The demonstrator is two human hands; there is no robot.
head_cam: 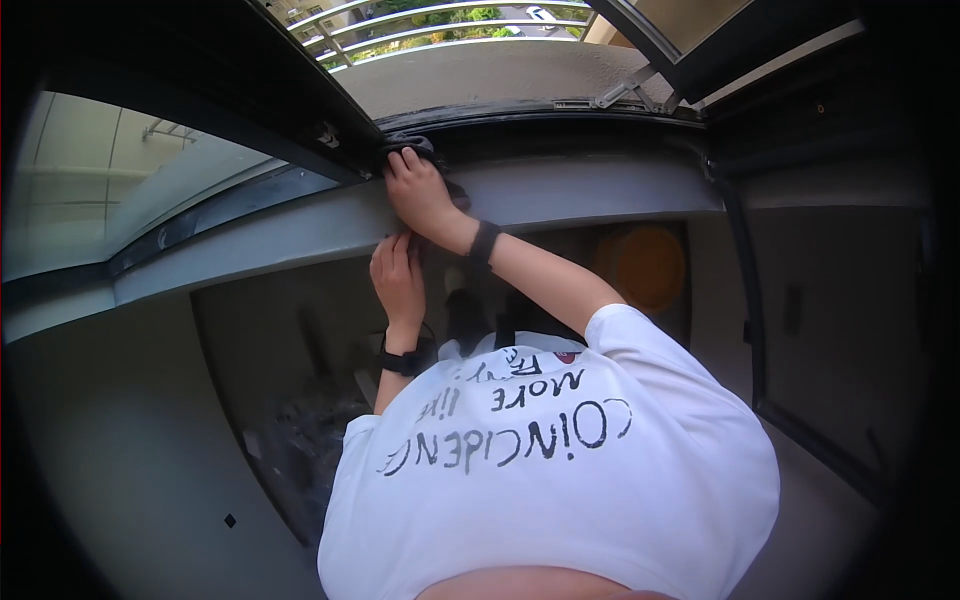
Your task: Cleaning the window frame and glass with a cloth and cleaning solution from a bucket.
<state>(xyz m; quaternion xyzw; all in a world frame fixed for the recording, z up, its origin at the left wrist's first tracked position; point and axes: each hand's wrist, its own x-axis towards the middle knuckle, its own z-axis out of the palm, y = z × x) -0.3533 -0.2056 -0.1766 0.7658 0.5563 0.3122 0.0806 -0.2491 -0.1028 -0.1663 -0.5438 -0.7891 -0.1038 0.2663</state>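
My right hand (pixel 421 191) presses a dark cloth (pixel 411 142) against the inner corner of the black window frame (pixel 525 139), beside the edge of the left window panel. Part of the cloth hangs out under the palm onto the grey window sill (pixel 592 187). My left hand (pixel 399 271) is lower, at the front edge of the sill, with its fingers bent around the dark end of what seems to be the same cloth; the fingertips are partly hidden. Both wrists wear black bands.
A metal hinge arm (pixel 626 86) joins the open right sash to the frame. Outside are a concrete ledge (pixel 480 71) and metal railings (pixel 442 26). Below the sill stands a round orange object (pixel 649 268), and a clear plastic heap (pixel 307 442) lies lower left.
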